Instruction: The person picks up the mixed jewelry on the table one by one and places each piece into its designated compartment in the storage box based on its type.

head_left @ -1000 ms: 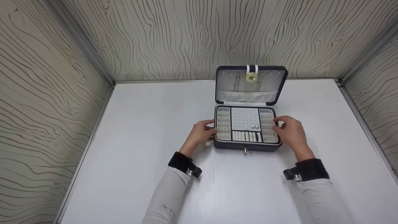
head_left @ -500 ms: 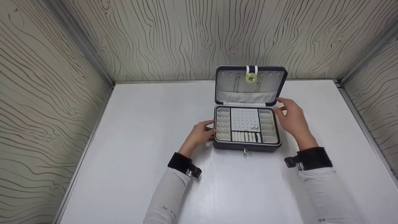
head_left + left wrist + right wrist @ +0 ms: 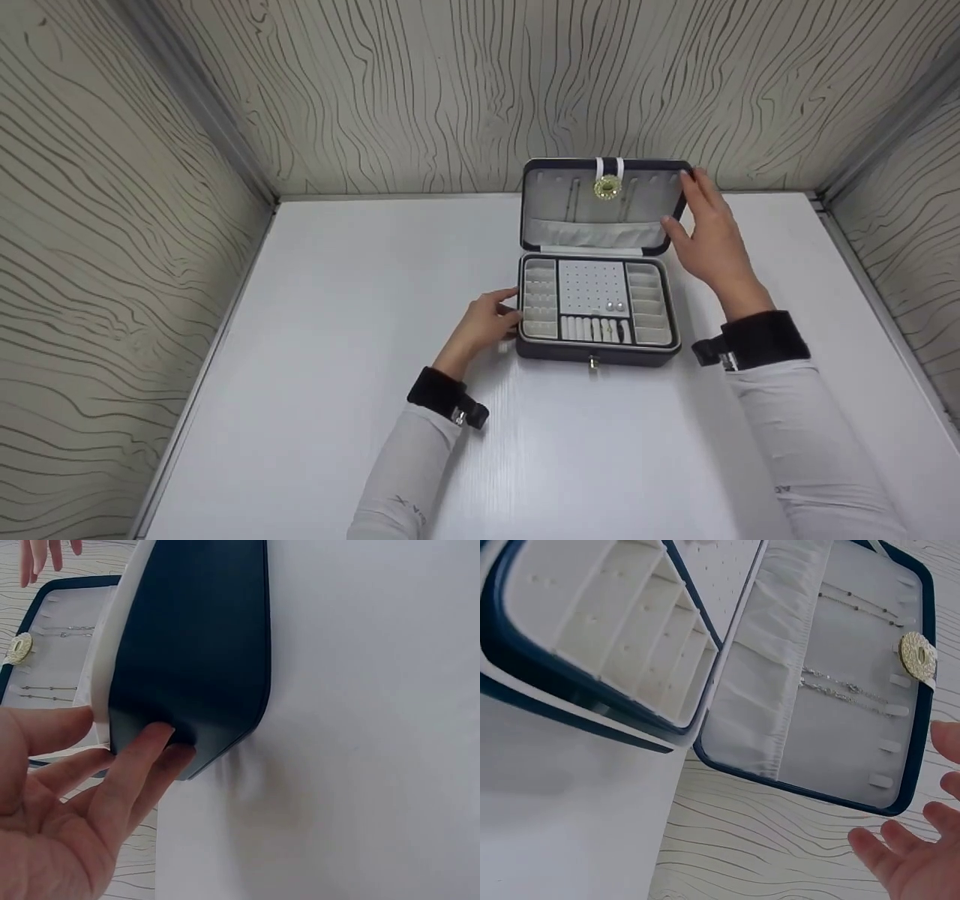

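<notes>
A dark blue jewelry box [image 3: 555, 352] stands on the white table, its lid [image 3: 545, 196] raised. My left hand [image 3: 480, 322] rests at the box's left side; in the left wrist view its fingertips touch the dark side wall and the thumb lies by the pale rim. Beside the lid's right edge is my right hand [image 3: 712, 240], fingers extended, spread apart in the right wrist view. Two necklaces [image 3: 847, 695] hang inside the lid, near a round gold buckle [image 3: 916, 656]. Pearl-like studs [image 3: 615, 306] sit on the perforated panel, above white ring rolls [image 3: 585, 328].
A small metal catch [image 3: 593, 362] projects from the box front. Behind the white table [image 3: 360, 300] rises a wood-grain panel [image 3: 420, 97], with similar panels at both sides. Divided compartments [image 3: 540, 298] line the box's left and right.
My right hand has moved from the box's right compartments up and away to the lid's upper right edge, its fingers straightening. The left hand and the box have stayed in place.
</notes>
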A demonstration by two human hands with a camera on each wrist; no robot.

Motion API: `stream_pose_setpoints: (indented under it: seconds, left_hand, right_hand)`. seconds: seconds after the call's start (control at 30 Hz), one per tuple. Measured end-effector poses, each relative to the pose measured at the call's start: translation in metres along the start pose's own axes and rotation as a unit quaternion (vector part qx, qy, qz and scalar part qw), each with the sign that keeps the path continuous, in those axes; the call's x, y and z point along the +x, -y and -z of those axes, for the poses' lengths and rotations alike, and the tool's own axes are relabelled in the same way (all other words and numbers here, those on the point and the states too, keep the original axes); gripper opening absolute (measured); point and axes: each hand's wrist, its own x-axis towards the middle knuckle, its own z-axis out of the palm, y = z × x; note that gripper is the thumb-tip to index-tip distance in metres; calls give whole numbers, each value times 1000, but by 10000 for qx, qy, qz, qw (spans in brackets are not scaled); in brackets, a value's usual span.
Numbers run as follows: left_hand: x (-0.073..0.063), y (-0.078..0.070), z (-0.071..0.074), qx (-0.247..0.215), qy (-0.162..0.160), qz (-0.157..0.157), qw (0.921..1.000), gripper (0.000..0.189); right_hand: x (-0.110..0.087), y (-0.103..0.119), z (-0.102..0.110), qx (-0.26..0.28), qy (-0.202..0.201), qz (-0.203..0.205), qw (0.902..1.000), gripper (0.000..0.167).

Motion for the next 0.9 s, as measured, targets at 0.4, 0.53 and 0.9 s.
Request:
stream_pose_setpoints:
  seconds: [0.4,0.53,0.9]
  left_hand:
    - [0,1,0,124,9,-45,9999,52]
    - [0,2,0,189,27,-49,9998,52]
    - [0,3,0,189,-15,-7,9998,52]
  right_hand:
    - [14,0,6,-42,386,-84,9992,70]
    - [13,0,5,-116,273,-17,9996,68]
    - [-4,7,3,-146,-203,260,9994,53]
